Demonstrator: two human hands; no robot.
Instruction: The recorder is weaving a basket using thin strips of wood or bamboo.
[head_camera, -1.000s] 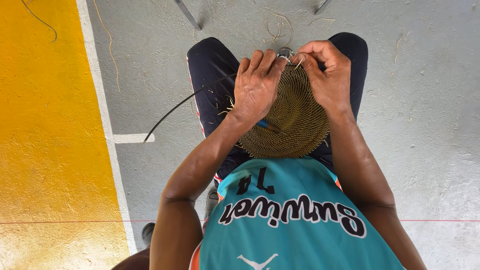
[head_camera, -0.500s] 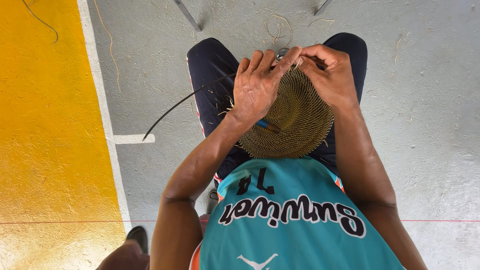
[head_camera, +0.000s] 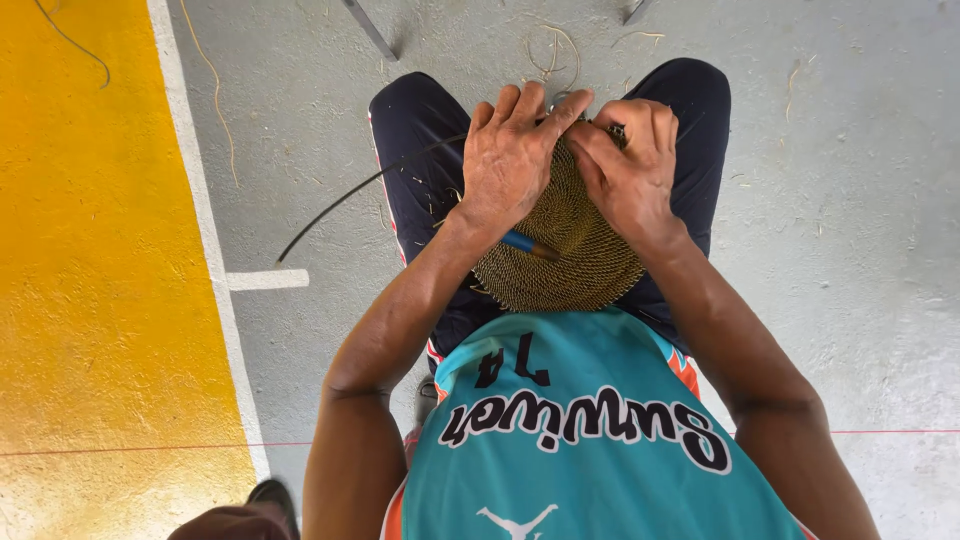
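Basket: round woven disc (head_camera: 570, 255), straw-brown, lying on the person's lap between the two dark-trousered thighs.
Left hand: left hand (head_camera: 510, 160) spread flat over the disc's upper left part, fingers together, tips reaching the far edge; grip pressed on the weave rather than closed round it.
Right hand: right hand (head_camera: 630, 165) curled at the disc's far right edge, thumb and fingers pinched together on the rim (what sits inside the pinch is too small to tell).
Meeting point: the two hands touch at the far rim.
Tool: blue-handled tool (head_camera: 527, 245) lying across the disc, just below the left wrist.
Strand: long dark strand (head_camera: 350, 195) running out leftward from under the left hand over the grey floor (head_camera: 860, 200).
Floor edge: white line (head_camera: 205, 230), yellow paint beyond it.
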